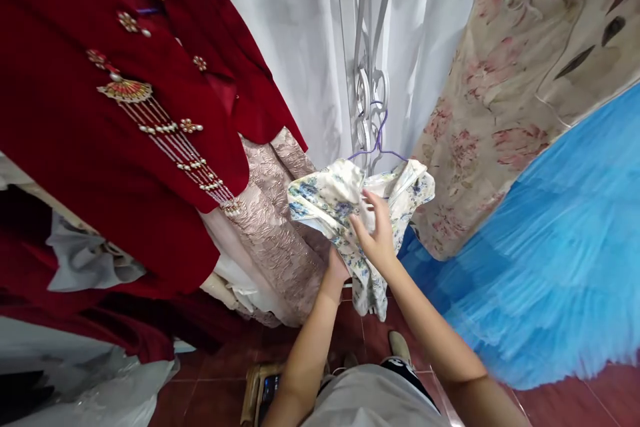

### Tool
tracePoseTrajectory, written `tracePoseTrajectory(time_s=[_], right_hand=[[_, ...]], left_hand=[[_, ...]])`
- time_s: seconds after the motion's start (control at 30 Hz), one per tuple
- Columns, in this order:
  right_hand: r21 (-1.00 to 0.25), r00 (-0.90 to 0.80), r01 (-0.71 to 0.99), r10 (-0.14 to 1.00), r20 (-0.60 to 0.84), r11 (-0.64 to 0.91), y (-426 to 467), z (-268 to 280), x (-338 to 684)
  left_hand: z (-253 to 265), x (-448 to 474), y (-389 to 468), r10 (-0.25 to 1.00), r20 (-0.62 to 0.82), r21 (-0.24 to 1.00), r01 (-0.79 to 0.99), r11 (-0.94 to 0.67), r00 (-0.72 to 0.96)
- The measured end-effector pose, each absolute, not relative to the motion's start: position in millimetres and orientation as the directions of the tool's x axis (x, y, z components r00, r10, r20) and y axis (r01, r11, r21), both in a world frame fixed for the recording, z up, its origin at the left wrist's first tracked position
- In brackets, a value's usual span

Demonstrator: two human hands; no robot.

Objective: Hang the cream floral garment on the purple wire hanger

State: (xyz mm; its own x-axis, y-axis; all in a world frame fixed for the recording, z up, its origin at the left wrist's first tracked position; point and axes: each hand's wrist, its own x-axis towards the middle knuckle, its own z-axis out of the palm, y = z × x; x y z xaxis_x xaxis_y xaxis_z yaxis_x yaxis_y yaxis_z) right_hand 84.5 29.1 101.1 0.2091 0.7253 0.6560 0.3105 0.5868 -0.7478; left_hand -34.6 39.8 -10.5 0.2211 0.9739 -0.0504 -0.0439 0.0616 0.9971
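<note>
A small white garment with a blue flower print [345, 197] hangs in front of me on a purple hanger [379, 140]. Against its front, near the neckline, lies my right hand [377, 233], thumb and fingers apart. My left hand [339, 265] reaches in at the garment's lower left side. Its fingers are hidden behind the cloth, so I cannot see whether they grip it. The hanger's hook is up at a white curled metal stand [369, 90].
On the left hang a dark red jacket with beaded brooches [210, 100] and a pinkish brocade skirt [280, 247]. To the right are a beige floral dress [465, 147] and bright blue tulle [540, 260]. A wooden box-like object [251, 393] stands on the red tiled floor [213, 380].
</note>
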Motion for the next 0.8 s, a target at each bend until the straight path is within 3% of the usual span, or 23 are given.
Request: tracePoseTrajectory(time_s=[0.1,0.17,0.3,0.43,0.5,0.6,0.67,0.7,0.8], right_hand=[[-0.806,0.501,0.369,0.631,0.592,0.464,9,51,90],[-0.882,0.596,0.333,0.65,0.472,0.335,2,22,91],[-0.951,0.487,0.256,0.827,0.28,0.171,-2,-9,95],[-0.962,0.322,0.253,0.928,0.187,0.106,-5,-14,109],[-0.961,0.274,0.264,0.949,0.153,0.079,-9,-16,118],[-0.959,0.266,0.279,0.955,0.13,0.053,-14,-19,128],[-0.971,0.252,0.233,0.96,0.119,0.06,-15,-21,133],[-0.979,0.238,0.192,0.964,0.115,0.069,-15,-22,134],[-0.989,0.194,0.079,0.971,0.138,0.125,-13,-21,142]], left_hand=[[-23,-39,29,0.962,-0.072,0.953,-0.265,0.145,0.265],[-29,-39,21,0.976,-0.081,0.922,-0.356,0.15,0.202],[-34,-34,17,0.997,-0.076,0.954,-0.287,0.082,0.035],[-38,-38,17,0.995,-0.088,0.987,-0.136,0.083,-0.035],[-42,-40,11,0.983,0.011,1.0,0.008,-0.01,-0.181],[-50,-29,-8,0.811,0.415,0.899,0.326,-0.294,-0.413],[-54,-12,-21,0.723,0.615,0.762,0.471,-0.444,-0.314],[-55,-2,-26,0.729,0.65,0.717,0.492,-0.493,-0.216],[-56,26,-31,0.8,0.599,0.724,0.455,-0.518,-0.042]])
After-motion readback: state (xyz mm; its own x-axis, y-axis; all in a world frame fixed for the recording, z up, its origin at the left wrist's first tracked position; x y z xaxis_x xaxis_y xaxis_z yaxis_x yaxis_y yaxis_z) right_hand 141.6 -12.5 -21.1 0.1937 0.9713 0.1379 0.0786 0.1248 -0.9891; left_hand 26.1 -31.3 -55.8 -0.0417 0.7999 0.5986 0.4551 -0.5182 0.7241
